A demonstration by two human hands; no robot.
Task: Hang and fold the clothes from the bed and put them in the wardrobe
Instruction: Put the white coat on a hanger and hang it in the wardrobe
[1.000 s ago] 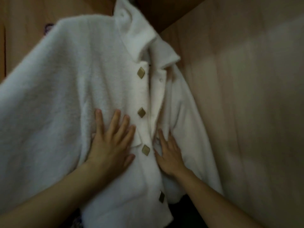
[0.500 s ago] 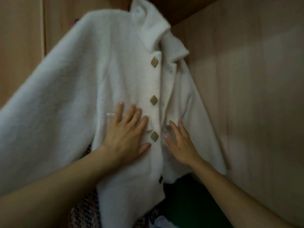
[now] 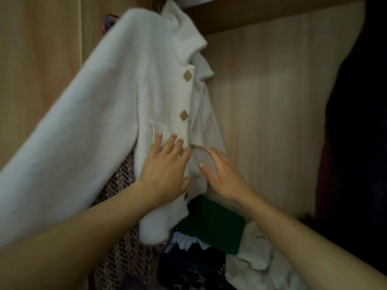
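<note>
A white fluffy jacket (image 3: pixel 117 97) with gold diamond-shaped buttons hangs inside the wooden wardrobe (image 3: pixel 268 101), its collar up near the top. My left hand (image 3: pixel 165 168) lies flat on the jacket's front by the chest pocket, fingers straight and spread. My right hand (image 3: pixel 224 174) hovers at the jacket's right front panel with fingers extended; it is blurred, and contact with the fabric is unclear. The hanger is hidden under the collar.
A brown-and-pink knitted garment (image 3: pixel 123 243) hangs behind the jacket at the lower left. Below lie a folded green garment (image 3: pixel 215 225), dark clothes (image 3: pixel 192 271) and white fabric (image 3: pixel 257 258). Something dark (image 3: pixel 356 143) fills the right edge. A purple hanger (image 3: pixel 109 21) peeks out at the upper left.
The view has pulled back, so the jacket appears higher and the clothes pile below has come into sight. Both hands have slid lower on the jacket's front.
</note>
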